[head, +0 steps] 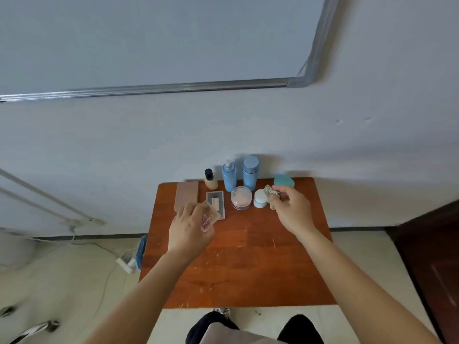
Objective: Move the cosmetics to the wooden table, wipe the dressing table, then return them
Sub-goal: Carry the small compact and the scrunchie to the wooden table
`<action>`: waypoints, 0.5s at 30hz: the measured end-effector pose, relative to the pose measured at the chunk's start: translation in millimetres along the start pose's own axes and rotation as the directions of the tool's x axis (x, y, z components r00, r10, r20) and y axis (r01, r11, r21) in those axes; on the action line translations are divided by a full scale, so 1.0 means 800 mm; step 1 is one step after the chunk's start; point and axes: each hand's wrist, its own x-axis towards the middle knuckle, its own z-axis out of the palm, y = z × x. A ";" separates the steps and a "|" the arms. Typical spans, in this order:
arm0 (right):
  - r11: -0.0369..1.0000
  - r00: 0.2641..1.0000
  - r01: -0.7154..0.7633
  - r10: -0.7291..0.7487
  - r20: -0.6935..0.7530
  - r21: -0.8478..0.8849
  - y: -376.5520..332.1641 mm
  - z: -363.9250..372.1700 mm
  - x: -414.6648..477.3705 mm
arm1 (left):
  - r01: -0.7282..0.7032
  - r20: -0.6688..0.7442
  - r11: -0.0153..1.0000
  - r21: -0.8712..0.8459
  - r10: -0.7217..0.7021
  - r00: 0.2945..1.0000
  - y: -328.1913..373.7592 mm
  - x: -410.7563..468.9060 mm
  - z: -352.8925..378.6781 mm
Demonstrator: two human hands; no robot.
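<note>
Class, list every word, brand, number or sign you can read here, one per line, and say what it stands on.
Nothing here can be read for certain.
Clear pink case in the left hand: a thin script mark, too blurred to read.
Grey compact on the wooden table: a small white label, too small to read.
Two blue bottles: no lettering shows.

Left hand (189, 228) grips clear case (209, 215); right hand (293, 211) pinches scrunchie (270, 194).
</note>
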 end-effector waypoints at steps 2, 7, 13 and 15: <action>0.996 0.996 -0.090 0.090 0.013 -0.009 0.006 0.033 0.009 | 0.018 0.109 1.000 0.012 -0.019 0.994 -0.035 0.011 0.015; 0.868 0.903 -0.429 0.403 0.149 0.250 0.022 0.110 0.020 | 0.053 0.317 0.997 0.052 -0.067 0.946 -0.103 0.036 0.045; 0.714 0.726 -0.687 0.667 0.168 0.136 0.063 0.167 0.002 | 0.021 0.462 0.999 0.047 -0.041 0.886 -0.134 0.048 0.080; 0.762 0.760 -0.646 0.636 0.133 0.043 0.067 0.175 -0.002 | -0.010 0.488 1.000 0.026 -0.004 0.873 -0.141 0.052 0.090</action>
